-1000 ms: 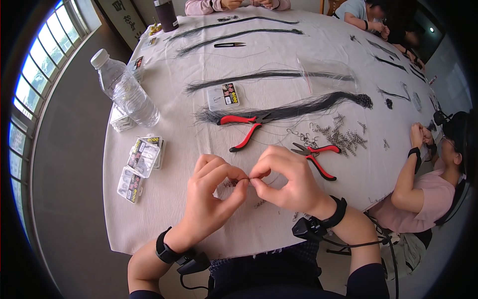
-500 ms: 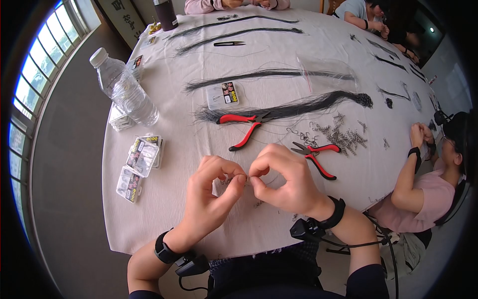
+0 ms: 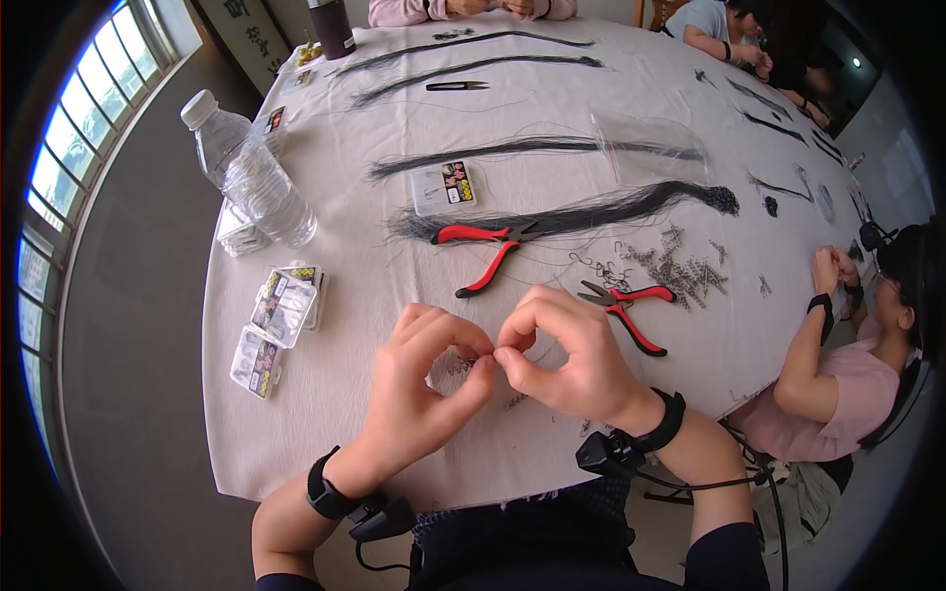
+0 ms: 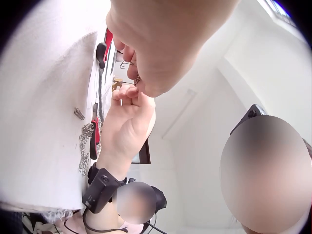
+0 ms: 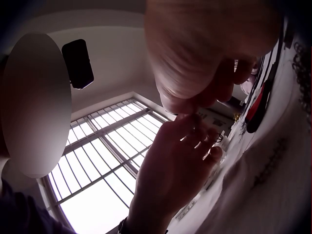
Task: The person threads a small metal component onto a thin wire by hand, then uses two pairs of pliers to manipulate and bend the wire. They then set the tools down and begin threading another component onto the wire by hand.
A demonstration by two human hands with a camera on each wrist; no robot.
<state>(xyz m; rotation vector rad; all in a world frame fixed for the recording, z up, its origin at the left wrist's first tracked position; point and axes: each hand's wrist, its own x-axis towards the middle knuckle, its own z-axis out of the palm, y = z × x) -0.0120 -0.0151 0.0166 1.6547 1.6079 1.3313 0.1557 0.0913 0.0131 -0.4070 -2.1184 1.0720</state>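
Observation:
Over the near part of the cloth, my left hand [image 3: 419, 379] and right hand [image 3: 572, 360] meet fingertip to fingertip. A fish hook [image 4: 125, 64] sticks out from the left fingers in the left wrist view. A small coiled metal piece [image 4: 138, 79] shows between the two hands' fingertips, with the right thumb and forefinger pinching there. The fingers hide most of both pieces. In the right wrist view, the bend of the hook [image 5: 219, 137] shows beside the left fingers. Beneath the hands lie more small metal pieces [image 3: 514, 401].
Red-handled pliers [image 3: 639, 313] lie beside a pile of metal coils [image 3: 687, 271]; more pliers [image 3: 488, 256] lie on a bundle of black line [image 3: 631, 204]. Hook boxes [image 3: 258, 362] and a water bottle [image 3: 251, 177] stand left. Other people sit around the table.
Half a second ago a narrow gap showed between the fingertips; now they are together again. The hands otherwise stay in place, and nothing on the table has moved.

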